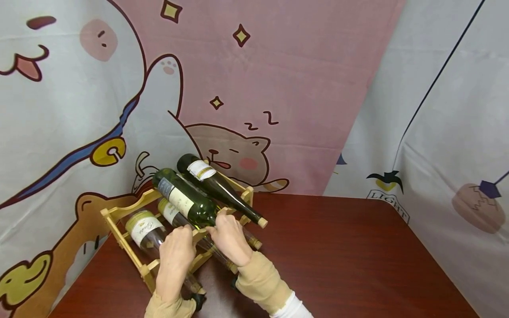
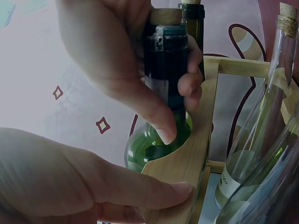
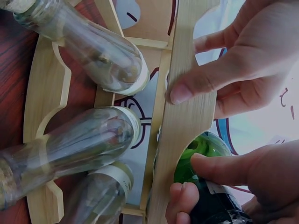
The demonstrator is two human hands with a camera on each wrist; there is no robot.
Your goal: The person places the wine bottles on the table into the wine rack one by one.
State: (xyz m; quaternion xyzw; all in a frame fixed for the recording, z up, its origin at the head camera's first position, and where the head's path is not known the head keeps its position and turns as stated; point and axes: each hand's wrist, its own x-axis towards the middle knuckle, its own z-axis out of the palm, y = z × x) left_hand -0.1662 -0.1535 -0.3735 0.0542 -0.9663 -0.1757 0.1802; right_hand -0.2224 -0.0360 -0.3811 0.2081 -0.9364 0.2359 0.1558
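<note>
A wooden wine rack point(image 1: 132, 254) stands at the left of the table with bottles on two levels. My left hand point(image 1: 177, 249) pinches the rack's top front rail point(image 3: 180, 116), thumb on its near face. With my right hand point(image 1: 231, 238) I grip the dark, wrapped neck of a green wine bottle point(image 1: 184, 198), its cork point(image 2: 166, 17) showing above the fingers in the left wrist view. This bottle lies across the upper level, its neck at a scalloped notch in the rail. Beside it on the right rests a darker corked bottle point(image 1: 216, 185).
Below lie several clear corked bottles, among them one with a white label point(image 1: 145, 229) at the left and another point(image 3: 88, 144) in the middle; their necks point toward me. Brown tabletop point(image 1: 338, 251) extends to the right. A cartoon-printed cloth point(image 1: 302, 88) hangs behind.
</note>
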